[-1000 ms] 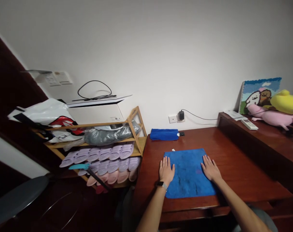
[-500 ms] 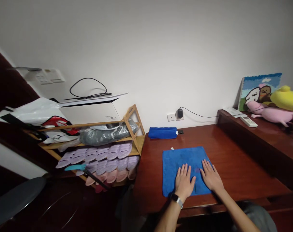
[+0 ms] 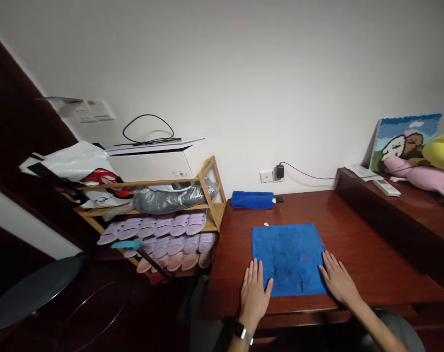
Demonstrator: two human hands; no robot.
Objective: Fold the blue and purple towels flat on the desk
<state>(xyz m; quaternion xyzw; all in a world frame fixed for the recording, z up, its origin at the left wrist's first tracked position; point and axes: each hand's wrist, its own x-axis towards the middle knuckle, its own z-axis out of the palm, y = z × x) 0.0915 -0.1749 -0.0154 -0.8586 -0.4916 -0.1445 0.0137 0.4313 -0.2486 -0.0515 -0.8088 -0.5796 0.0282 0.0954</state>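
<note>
A blue cloth point(image 3: 287, 256) lies spread flat on the dark red wooden desk point(image 3: 357, 254). My left hand point(image 3: 254, 293) rests flat at the cloth's near left corner, fingers stretched out, with a watch on the wrist. At the near right corner my right hand point(image 3: 338, 281) lies flat too, fingers spread and just touching the cloth's edge. Neither hand holds anything. A second blue cloth point(image 3: 252, 200), folded, lies at the back of the desk by the wall.
A wooden shoe rack point(image 3: 207, 195) with several lilac and pink slippers stands left of the desk, a white box and bags on top. A raised shelf point(image 3: 408, 200) at right carries plush toys, a picture and a remote. A charger is plugged in at the wall socket point(image 3: 273, 175).
Both hands slid from the middle of the cloth outward and toward me, to its near corners. The camera shifted slightly.
</note>
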